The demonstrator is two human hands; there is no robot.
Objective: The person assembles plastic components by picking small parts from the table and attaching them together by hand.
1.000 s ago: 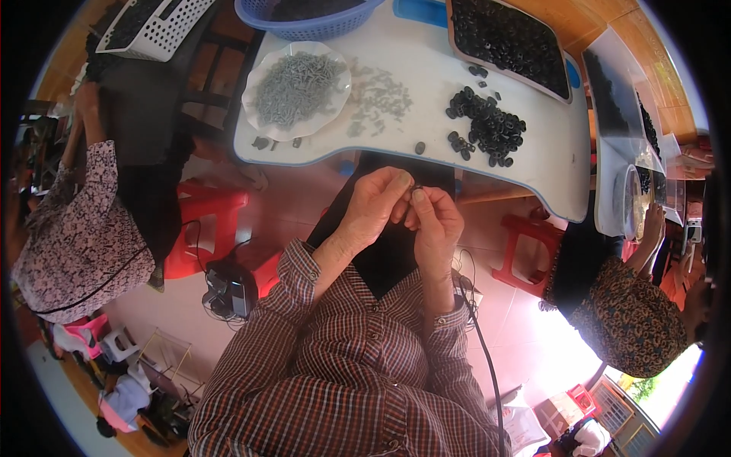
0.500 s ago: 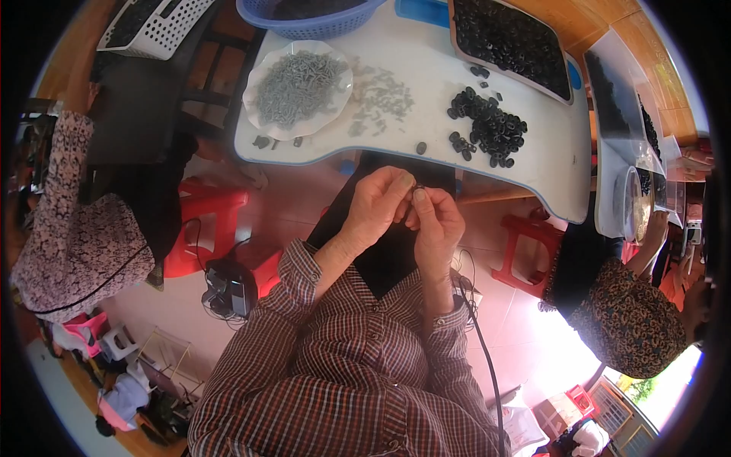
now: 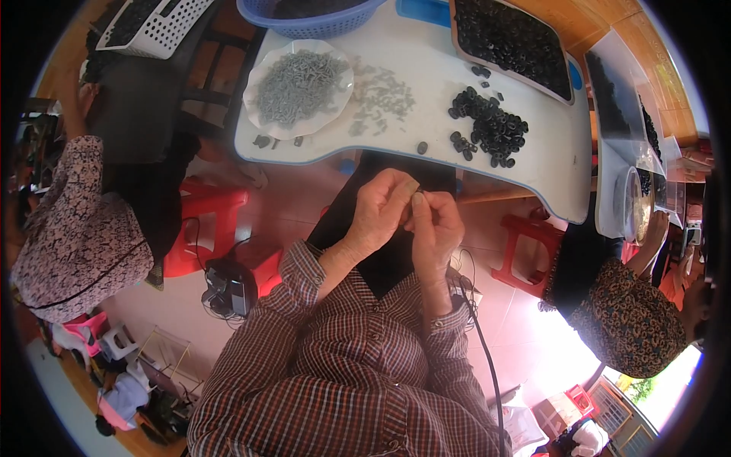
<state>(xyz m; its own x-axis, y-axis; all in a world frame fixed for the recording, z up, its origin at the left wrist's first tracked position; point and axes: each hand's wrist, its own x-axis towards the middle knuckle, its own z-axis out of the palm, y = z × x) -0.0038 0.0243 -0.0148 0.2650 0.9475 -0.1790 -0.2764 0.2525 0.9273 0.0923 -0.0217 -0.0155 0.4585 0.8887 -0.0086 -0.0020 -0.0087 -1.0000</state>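
2 hands pinch 1 small part below the table [image 3: 426,107] edge.
Left hand [image 3: 381,209] and right hand [image 3: 435,228] meet, fingers [image 3: 411,199] together on a tiny part [image 3: 413,187], mostly hidden. Beyond the fingers: 1 plate [image 3: 263,76] of grey pieces, 1 pile of black rings [image 3: 491,129].

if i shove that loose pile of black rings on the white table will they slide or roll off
The black rings look small and flat, lying heaped, so they would probably scatter and slide rather than roll far. They seem light, so a gentle push should move many at once. Some lie near the white table edge, so strays could drop.
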